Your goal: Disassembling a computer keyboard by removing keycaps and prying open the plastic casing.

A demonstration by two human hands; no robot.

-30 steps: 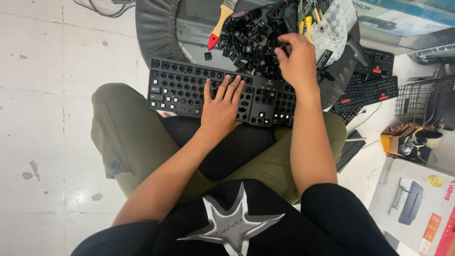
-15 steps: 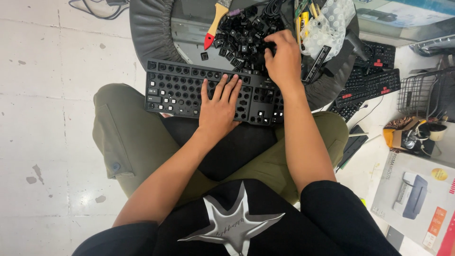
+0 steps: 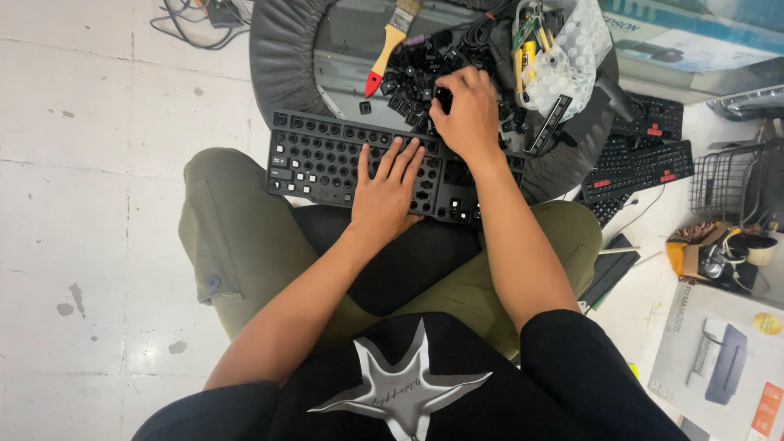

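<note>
The right hand point(image 3: 467, 114), in the upper middle of the frame, is curling palm-down over a heap of loose black keycaps point(image 3: 412, 69), its fingers bent into the pile; whether anything is pinched under the fingertips cannot be told, since the hand is hiding them. The left hand point(image 3: 390, 186), just below and to the left of it near the centre, is lying flat with fingers spread on a black keyboard frame point(image 3: 318, 159), gripping nothing and simply pressing on the frame. That frame is stretching across the person's lap from centre-left to centre, most of its sockets showing bare, its far edge resting against the rim of a round grey tray point(image 3: 278, 61) at the top of the frame. Inside the tray, a paintbrush with a yellow and red handle point(image 3: 385, 51) is lying just left of the keycap heap, and a clear bubble-wrap bag point(image 3: 567, 53) is sitting to the right. Further right, on the floor, complete black keyboards point(image 3: 637, 163) are lying stacked, with a wire basket point(image 3: 731, 184) near the right edge.
</note>
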